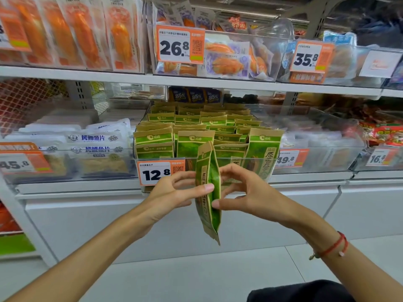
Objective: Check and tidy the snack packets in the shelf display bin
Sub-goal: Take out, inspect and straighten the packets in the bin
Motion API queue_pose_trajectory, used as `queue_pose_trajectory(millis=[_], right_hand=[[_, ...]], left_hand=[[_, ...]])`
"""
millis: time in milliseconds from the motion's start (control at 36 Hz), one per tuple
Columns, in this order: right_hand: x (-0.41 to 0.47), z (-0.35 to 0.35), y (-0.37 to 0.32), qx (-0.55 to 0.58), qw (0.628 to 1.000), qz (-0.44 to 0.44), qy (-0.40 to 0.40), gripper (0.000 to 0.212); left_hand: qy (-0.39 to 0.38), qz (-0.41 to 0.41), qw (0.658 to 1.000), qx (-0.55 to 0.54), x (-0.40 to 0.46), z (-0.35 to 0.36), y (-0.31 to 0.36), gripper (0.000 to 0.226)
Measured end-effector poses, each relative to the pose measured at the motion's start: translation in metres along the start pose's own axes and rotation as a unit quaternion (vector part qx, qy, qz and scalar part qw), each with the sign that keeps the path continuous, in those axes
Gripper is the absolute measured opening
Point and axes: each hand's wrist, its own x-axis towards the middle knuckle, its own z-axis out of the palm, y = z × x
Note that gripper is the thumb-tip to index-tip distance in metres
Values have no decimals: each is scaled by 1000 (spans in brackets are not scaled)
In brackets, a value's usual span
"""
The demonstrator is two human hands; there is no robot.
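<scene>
Hands pinch one green packet (208, 192) edge-on at frame centre: left grip (174, 192), right grip (244, 192). Bin (257, 164) behind holds upright packets.

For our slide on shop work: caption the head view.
Both hands, left hand and right hand, pinch a green snack packet edge-on before its display bin.

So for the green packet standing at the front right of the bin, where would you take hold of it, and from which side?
Grip the front-right packet by its flat brown top band, coming from above. It stands upright with that band clear above the bin's clear front wall, while its lower part sits behind the wall and neighbours crowd its left.
</scene>
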Motion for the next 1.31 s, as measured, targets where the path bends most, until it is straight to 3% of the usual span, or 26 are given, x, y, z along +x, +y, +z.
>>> queue_pose_trajectory(millis=[139, 278, 389, 528, 639, 750, 833, 972, 1167, 1306], right_hand=[[-1, 0, 0, 6, 1000, -25, 2, 44], [-1, 5, 0, -19, 998, -49, 28, 43], [-2, 4, -2, -8, 997, -71, 31, 42], [-4, 5, -4, -25, 997, -75, 26, 56], [-4, 6, -3, -44, 997, -57, 25, 72], [-4, 7, -3, -46, 997, -48, 32, 74], [-3, 8, -1, -31, 998, -48, 31, 67], [-3, 9, -1, -48, 994, -80, 59, 39], [-2, 20, 0, -99, 977, -127, 141, 35], [2, 11, 0, -24, 983, -108, 149, 28]], left_hand=[[21, 23, 999, -12, 0, 0, -1, 55], [39, 40, 998, -30, -1, 0, -3, 65], [0, 59, 996, -67, -1, -5, -4, 74], [-52, 71, 992, -86, 0, -13, -2, 84], [-60, 81, 991, -90, 0, -13, -2, 84], [-58, 81, 992, -80, -1, -12, -2, 84], [-30, 79, 994, -73, -1, -9, -1, 79], [78, 63, 991, -93, -5, 1, 5, 78], [163, 71, 983, -53, -14, 11, 12, 82], [180, 89, 979, -37, -13, 7, 17, 72]])
